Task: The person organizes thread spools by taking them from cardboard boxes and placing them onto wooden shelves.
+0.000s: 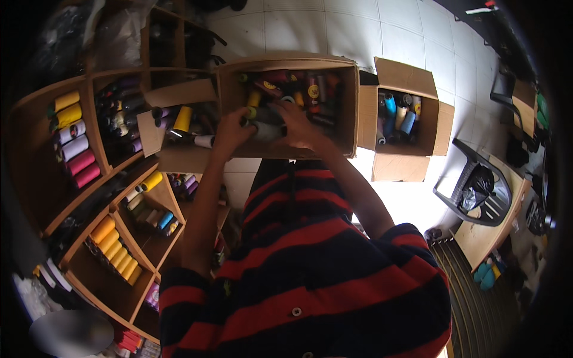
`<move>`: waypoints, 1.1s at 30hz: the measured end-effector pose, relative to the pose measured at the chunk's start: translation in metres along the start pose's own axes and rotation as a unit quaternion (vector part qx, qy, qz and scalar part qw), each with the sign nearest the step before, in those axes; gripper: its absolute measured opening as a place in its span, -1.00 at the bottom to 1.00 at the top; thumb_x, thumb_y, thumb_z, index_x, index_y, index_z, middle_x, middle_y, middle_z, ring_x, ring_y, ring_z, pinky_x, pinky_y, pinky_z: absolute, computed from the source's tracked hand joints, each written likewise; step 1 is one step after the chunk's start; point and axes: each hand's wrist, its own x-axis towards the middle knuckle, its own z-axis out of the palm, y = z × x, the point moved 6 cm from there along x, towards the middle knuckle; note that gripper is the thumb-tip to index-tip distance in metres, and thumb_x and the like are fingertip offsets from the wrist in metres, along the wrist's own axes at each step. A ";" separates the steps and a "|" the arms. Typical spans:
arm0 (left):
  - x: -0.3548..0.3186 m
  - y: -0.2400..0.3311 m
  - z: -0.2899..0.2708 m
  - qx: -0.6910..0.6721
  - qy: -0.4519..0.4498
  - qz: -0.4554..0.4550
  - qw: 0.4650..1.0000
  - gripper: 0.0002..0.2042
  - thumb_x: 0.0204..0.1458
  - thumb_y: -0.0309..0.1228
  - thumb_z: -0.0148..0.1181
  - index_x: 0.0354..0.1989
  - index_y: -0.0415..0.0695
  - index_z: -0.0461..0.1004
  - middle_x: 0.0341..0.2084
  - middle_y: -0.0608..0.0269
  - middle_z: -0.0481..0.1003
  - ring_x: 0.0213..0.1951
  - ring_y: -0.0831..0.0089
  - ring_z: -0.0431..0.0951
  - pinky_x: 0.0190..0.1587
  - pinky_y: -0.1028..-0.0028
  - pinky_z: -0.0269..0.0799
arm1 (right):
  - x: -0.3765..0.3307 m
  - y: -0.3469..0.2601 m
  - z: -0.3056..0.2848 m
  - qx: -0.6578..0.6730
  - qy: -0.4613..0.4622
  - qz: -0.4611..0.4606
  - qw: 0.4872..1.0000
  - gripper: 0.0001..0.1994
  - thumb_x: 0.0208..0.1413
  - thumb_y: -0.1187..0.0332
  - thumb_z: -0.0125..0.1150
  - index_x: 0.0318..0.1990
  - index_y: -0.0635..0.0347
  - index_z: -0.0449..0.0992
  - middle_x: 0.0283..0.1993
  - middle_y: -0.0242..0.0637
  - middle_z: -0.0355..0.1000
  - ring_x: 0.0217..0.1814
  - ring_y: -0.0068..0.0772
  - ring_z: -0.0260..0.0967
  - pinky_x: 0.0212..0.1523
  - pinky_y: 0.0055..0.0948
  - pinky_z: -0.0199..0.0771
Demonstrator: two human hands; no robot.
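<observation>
Both my hands reach into a large open cardboard box [357, 113] filled with cones of thread. A dark grey thread cone with a green end [267, 115] lies crosswise between them. My left hand [236, 129] is closed at the left end of this cone, its fingertips partly hidden. Curled over its right end is my right hand [298, 127], with some fingers out of sight behind the cone. Just below, a grey thread cone [267, 132] lies between my wrists. Farther back in the box are a dark red cone [267, 88] and a yellow-labelled cone [313, 92].
On the right stands a smaller open cardboard box [403, 168] of blue and cream cones. Left, another open box [150, 132] holds yellow and purple cones. Wooden shelving [98, 125] with coloured cones fills the left side. A dark plastic chair [477, 185] lies right.
</observation>
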 end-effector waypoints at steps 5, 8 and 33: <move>-0.008 0.035 -0.033 -0.111 -0.118 0.011 0.987 -0.63 -0.15 -0.40 0.21 -0.11 -0.25 0.43 -0.33 0.20 0.48 -0.27 0.46 0.45 -0.18 0.45 0.38 | 0.025 -0.042 -0.013 0.271 -0.248 0.145 0.919 0.15 -0.43 0.10 0.57 0.34 0.28 -0.06 0.25 0.06 0.16 0.34 -0.12 0.09 0.30 -0.32 0.09; 0.016 0.050 -0.032 -0.152 -0.236 -0.021 0.960 -0.66 -0.05 -0.34 0.12 -0.08 -0.20 0.41 -0.25 0.26 0.46 -0.23 0.49 0.43 -0.20 0.50 0.36 | 0.019 -0.018 -0.018 0.320 -0.233 0.176 0.901 0.18 -0.34 0.18 0.53 0.38 0.34 -0.20 0.30 0.00 0.10 0.35 -0.24 0.08 0.31 -0.40 0.07; -0.018 0.078 -0.060 -0.206 0.013 -0.038 0.978 -0.38 -0.14 -0.30 0.41 0.15 -0.07 0.31 -0.05 0.06 0.37 -0.21 0.41 0.49 -0.21 0.44 0.47 | -0.015 0.034 0.002 0.764 -0.167 0.258 0.567 -0.25 -0.05 0.09 0.31 0.28 0.10 0.15 0.15 -0.19 0.31 0.12 -0.20 0.34 0.09 -0.16 0.44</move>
